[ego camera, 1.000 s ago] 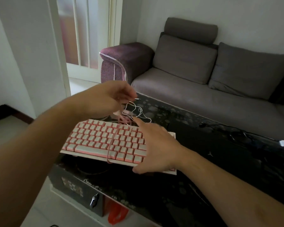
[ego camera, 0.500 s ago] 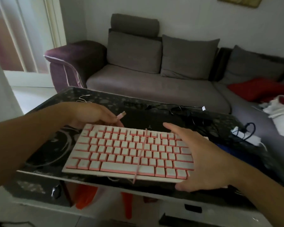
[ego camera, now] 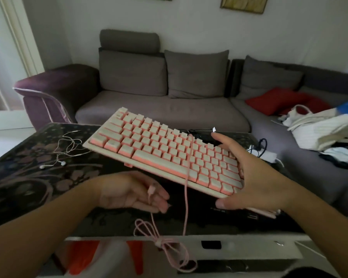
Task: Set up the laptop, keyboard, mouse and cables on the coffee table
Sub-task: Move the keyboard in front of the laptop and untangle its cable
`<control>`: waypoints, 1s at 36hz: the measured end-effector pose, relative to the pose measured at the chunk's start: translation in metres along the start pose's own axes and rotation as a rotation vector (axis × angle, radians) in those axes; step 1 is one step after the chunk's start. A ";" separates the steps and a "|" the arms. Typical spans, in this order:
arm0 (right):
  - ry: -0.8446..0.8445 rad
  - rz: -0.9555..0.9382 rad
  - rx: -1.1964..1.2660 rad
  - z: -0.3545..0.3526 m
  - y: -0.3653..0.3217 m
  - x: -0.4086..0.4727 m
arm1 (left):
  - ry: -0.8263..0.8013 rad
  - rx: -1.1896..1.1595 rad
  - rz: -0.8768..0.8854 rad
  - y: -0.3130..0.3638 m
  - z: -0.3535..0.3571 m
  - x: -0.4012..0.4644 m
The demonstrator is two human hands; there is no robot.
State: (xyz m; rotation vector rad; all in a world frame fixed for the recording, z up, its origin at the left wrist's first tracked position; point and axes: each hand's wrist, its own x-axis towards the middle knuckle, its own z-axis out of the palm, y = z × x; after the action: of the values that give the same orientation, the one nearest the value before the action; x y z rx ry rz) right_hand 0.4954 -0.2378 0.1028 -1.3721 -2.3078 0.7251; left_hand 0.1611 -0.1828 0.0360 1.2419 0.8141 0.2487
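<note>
We see a grey sofa (ego camera: 169,109) behind the dark coffee table (ego camera: 38,177). Above the table, our right hand (ego camera: 255,177) grips the right end of the tilted pink keyboard (ego camera: 163,151), lifted clear. Our left hand (ego camera: 133,192) pinches its pink cable (ego camera: 186,207) near the plug; white earphones (ego camera: 68,145) lie at the left.

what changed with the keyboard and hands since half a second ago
The right hand has lifted the keyboard off the coffee table, gripping its right end, left end tilted up. The left hand let go of its far edge and now holds the pink cable near the plug. The earphones stayed put.
</note>
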 end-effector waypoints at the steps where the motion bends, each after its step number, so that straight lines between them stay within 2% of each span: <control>1: 0.026 0.018 0.038 0.000 0.004 -0.001 | -0.089 0.029 -0.005 0.000 0.004 0.002; 4: 0.093 0.083 0.009 0.002 0.004 0.018 | -0.391 0.100 -0.001 0.009 0.016 -0.006; 7: 0.080 0.129 -0.005 0.011 0.010 0.026 | -0.497 0.036 0.188 0.027 0.020 -0.022; 9: 0.056 0.158 -0.018 0.019 0.016 0.030 | -0.389 -0.040 0.342 0.038 0.017 -0.030; 10: 0.038 0.167 -0.021 0.025 0.020 0.032 | -0.271 -0.077 0.408 0.043 0.016 -0.034; 14: -0.055 0.165 -0.088 0.051 0.030 0.034 | 0.378 -0.250 0.575 0.064 0.004 -0.036; 18: -0.154 0.155 -0.164 0.073 0.039 0.035 | 0.750 -0.411 0.626 0.069 -0.021 -0.036; 24: -0.280 0.096 -0.297 0.104 0.048 0.050 | 0.885 -0.627 0.723 0.056 -0.079 -0.049; 27: -0.301 0.081 -0.285 0.113 0.051 0.061 | 0.920 -0.769 0.795 0.046 -0.094 -0.051; 36: -0.309 0.062 -0.260 0.136 0.061 0.090 | 0.950 -0.864 0.761 0.012 -0.120 -0.026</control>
State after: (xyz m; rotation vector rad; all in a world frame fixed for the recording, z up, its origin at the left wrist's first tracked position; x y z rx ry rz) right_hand 0.4225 -0.1675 -0.0387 -1.5408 -2.6900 0.7180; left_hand 0.0659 -0.1057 0.0466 0.4865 0.8183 1.7086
